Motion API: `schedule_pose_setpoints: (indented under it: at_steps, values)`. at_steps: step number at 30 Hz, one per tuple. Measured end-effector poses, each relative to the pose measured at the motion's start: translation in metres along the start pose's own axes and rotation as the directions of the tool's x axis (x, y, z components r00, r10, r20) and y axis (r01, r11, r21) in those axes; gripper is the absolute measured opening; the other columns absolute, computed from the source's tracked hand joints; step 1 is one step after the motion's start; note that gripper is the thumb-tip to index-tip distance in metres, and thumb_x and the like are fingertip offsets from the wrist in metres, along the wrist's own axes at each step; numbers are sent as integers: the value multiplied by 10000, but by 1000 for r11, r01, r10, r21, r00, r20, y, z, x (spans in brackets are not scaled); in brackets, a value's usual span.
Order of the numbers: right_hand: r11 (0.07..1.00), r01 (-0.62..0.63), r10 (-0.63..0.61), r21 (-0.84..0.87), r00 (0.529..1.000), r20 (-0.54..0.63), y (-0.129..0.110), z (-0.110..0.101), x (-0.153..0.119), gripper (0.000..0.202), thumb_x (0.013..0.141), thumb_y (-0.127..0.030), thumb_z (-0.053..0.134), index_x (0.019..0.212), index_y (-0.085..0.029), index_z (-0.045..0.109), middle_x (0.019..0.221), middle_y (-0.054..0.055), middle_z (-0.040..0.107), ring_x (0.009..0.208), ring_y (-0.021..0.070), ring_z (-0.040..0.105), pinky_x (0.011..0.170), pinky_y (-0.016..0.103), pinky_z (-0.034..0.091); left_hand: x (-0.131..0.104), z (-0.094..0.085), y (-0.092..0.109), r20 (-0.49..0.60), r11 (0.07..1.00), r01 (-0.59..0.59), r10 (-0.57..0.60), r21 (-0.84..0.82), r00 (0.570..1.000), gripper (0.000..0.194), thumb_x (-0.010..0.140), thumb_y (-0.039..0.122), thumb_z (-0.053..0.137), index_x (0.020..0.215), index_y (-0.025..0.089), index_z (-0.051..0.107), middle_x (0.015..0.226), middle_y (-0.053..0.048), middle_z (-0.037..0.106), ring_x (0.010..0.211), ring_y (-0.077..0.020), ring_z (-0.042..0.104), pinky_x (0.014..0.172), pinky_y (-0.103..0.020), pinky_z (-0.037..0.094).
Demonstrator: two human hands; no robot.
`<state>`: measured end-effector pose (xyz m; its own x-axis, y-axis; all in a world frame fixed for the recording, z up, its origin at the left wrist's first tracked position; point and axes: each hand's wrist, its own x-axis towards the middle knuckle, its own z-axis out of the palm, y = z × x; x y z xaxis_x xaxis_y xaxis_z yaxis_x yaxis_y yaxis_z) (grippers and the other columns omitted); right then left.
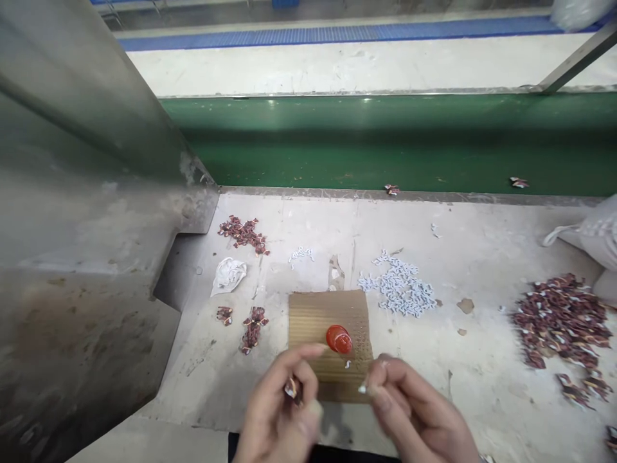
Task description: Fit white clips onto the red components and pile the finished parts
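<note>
Head view: 1 white bench [486, 251], bearing 1 rectangular cardboard pad [308, 321] between and beyond the hands. At right, 1 large heap of maroon pieces [562, 321]; nearer the pad, 1 spread of small pale curved pieces [405, 289].

Left hand [274, 411]: fingers curled around 1 maroon-and-white piece [292, 389], index finger extended towards the red cup, thumb low; blurred. Advisable: a firm but light hold, the part's outer face exposed and steady, index finger clear of the cup's rim. Whether that fingertip touches the rim cannot be told.

Right hand [409, 405]: thumb and index finger closed in a narrow pinch, remaining fingers folded, pointing inward over the pad's near right edge. Advisable: grip by 1 end only, leaving the other free, wrist low for control.

Red cup [339, 339]: 1, on the pad.

Small white piece [362, 389]: 1, in the right pinch; best squeezed gently, since so slight a part could slip or turn. Loose white piece [348, 364]: 1, on the pad, just below the cup.
</note>
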<state>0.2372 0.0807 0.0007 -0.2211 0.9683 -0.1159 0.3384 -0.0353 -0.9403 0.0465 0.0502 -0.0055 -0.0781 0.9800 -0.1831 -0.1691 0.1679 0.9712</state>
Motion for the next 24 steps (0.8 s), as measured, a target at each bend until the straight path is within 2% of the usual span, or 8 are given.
schedule_pose_setpoints:
  at_steps: [2,3,7,10,12,17,21,24]
  values:
    - [928,175,-178,-330,984,21,13,-17,13,149,1087,-309,460,994,-261,565,702,-36,520,533,141,534,495,240,461,-3,-16,0,-64,990,138,-137,24,989,418,988,532,628,1348,326,674,861,-16,592,626,-134,537,590,-262,523]
    - [881,228,-223,-415,973,61,19,-24,20,114,1078,-277,476,1023,-260,574,723,-29,547,548,146,561,515,249,474,-3,-24,1,-84,983,179,-174,47,981,396,997,509,625,1343,323,674,900,-16,615,637,-132,571,630,-268,555]
    - [767,354,-269,-535,934,233,30,-37,39,135,1076,-239,475,1058,-261,607,811,6,627,627,181,653,542,284,467,-3,-50,1,-116,953,248,-231,173,966,290,937,350,740,1223,309,711,886,0,760,690,-150,701,670,-241,617]
    - [676,431,-277,-597,900,336,29,-34,43,145,1086,-240,454,1052,-249,594,787,3,583,589,194,615,510,300,404,2,-58,-1,-156,939,198,-158,283,975,109,774,208,857,865,253,816,768,-16,833,694,-165,769,653,-185,624]
    - [624,480,-283,-617,874,394,28,-31,44,125,1090,-226,443,1073,-243,566,791,1,566,599,199,598,515,306,381,5,-59,-2,-183,937,154,-100,315,978,121,698,138,874,751,241,839,742,-30,849,648,-173,791,625,-170,633]
    - [541,549,-276,-637,831,482,23,-29,50,112,1101,-216,406,1088,-247,513,808,2,557,641,207,589,536,318,365,10,-57,-1,-179,964,93,-48,250,983,146,710,112,829,760,248,854,870,-49,858,778,-220,828,654,-211,668]
    - [516,571,-269,-638,816,512,21,-28,52,121,1098,-197,395,1087,-245,506,817,5,571,640,202,595,528,313,362,9,-55,1,-148,980,33,-3,198,989,198,725,58,816,779,247,843,816,-23,822,706,-174,793,618,-191,654]
    - [513,578,-273,-635,811,517,22,-29,52,123,1092,-199,406,1070,-249,516,804,7,571,636,207,600,515,314,358,8,-54,1,-158,985,4,24,175,987,262,702,19,839,796,264,848,802,-2,841,728,-162,803,683,-176,658]
